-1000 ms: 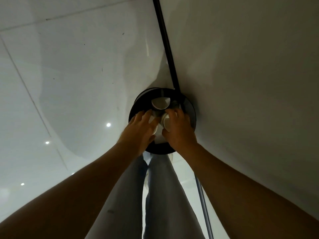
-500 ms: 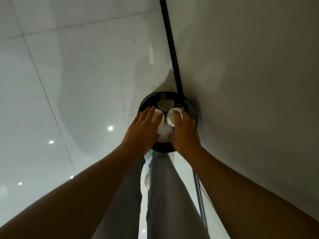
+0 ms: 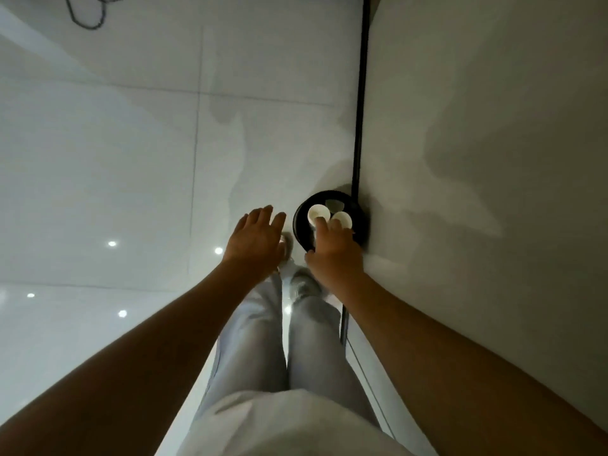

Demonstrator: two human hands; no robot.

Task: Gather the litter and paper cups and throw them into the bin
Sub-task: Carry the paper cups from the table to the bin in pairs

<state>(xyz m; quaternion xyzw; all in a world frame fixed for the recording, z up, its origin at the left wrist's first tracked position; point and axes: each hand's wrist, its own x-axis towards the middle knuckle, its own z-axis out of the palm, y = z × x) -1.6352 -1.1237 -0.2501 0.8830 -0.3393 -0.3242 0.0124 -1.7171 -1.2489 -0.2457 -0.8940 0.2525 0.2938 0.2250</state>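
Holding two white paper cups over the bin, the right hand (image 3: 334,255) sits just right of the middle of the frame. Its fingers reach forward onto the cups, and it seems to grip them from the near side, though the thumb and the exact grasp are hidden behind the back of the hand. The left cup (image 3: 318,212) and the right cup (image 3: 342,219) show their open mouths toward the camera and lie side by side, touching or nearly so.

Below them is the round black bin (image 3: 301,225), which stands against the wall (image 3: 477,159), beside a thin black strip (image 3: 360,93) that runs to the top of the frame. Something pale lies inside the bin, too small to name.

The left hand (image 3: 255,240) is just left of the bin, fingers spread and straight, with nothing in it.

To finish this step well, I think the right hand should keep both cups above the opening, not above the rim, and then let go of them together, so neither bounces onto the shiny floor (image 3: 115,159).
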